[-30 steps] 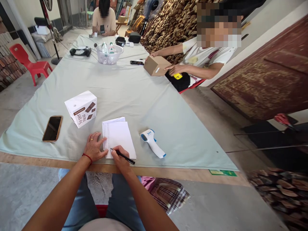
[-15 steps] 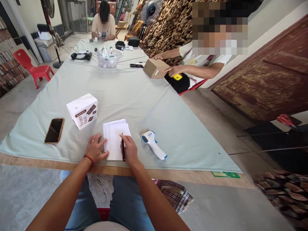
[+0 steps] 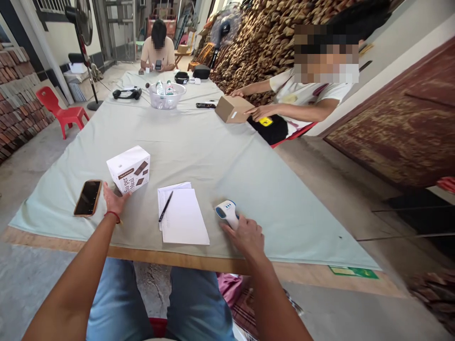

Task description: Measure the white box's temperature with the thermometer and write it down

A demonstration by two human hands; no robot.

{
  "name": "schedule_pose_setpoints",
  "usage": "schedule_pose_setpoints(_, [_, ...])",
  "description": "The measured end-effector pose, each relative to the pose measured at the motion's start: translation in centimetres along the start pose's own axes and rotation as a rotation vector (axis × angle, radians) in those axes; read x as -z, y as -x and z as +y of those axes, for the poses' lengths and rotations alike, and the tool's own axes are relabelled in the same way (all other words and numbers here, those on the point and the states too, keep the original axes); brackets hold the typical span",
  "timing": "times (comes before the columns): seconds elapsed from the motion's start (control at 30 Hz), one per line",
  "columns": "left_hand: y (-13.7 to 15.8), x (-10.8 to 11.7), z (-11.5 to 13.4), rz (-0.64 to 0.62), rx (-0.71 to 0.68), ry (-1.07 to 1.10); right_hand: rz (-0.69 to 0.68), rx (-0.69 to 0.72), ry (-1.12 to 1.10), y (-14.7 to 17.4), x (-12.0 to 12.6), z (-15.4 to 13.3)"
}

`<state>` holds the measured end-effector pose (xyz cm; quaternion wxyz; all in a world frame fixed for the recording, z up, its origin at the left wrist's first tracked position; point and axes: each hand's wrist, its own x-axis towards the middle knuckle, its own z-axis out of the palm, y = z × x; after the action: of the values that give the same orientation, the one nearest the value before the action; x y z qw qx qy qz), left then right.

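- The right hand has its grip closed round the handle of one white-and-blue infrared thermometer, which lies on the bench.
- The left hand has its grip spread open, fingertips touching the near side of one white carton.
- One phone lies just left of that hand.
- One black pen rests on one paper pad, between the hands.

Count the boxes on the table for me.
2. A white box printed with chocolate pieces stands by the person's left hand. A brown cardboard box lies farther up the table's right side, under a co-worker's hands. Others may hide behind the far clutter.
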<state>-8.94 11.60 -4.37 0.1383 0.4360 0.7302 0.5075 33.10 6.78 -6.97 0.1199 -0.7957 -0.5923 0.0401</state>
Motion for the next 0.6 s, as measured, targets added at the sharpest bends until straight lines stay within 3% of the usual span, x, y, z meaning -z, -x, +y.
schedule_pose_setpoints(0.13, [-2.2, -0.5, 1.1, -0.195, 0.047, 0.22, -0.097, -0.043, -0.167, 0.2, 1.1, -0.4])
schedule_pose_setpoints(0.2, [-1.7, -0.5, 1.3, -0.193, 0.108, 0.29, -0.078, -0.09, -0.399, 1.0, 1.8, -2.0])
schedule_pose_setpoints(0.3, [0.3, 0.6, 1.3, -0.194, 0.168, 0.317, -0.031, -0.004, -0.859, 3.8, 3.1, -6.0])
schedule_pose_setpoints(0.33, [1.1, 1.2, 1.2, -0.212, 0.171, 0.317, -0.089, 0.028, -0.983, 4.9, 3.4, -7.6])
schedule_pose_setpoints(0.47, [4.5, 3.3, 1.1, -0.281, 0.09, 0.257, -0.577, 0.139, -1.279, 9.2, 3.9, -14.2])
schedule_pose_setpoints(0.6, [5.9, 4.2, 0.7, -0.318, -0.101, 0.137, -0.604, 0.173, -1.314, 11.2, 3.0, -19.1])
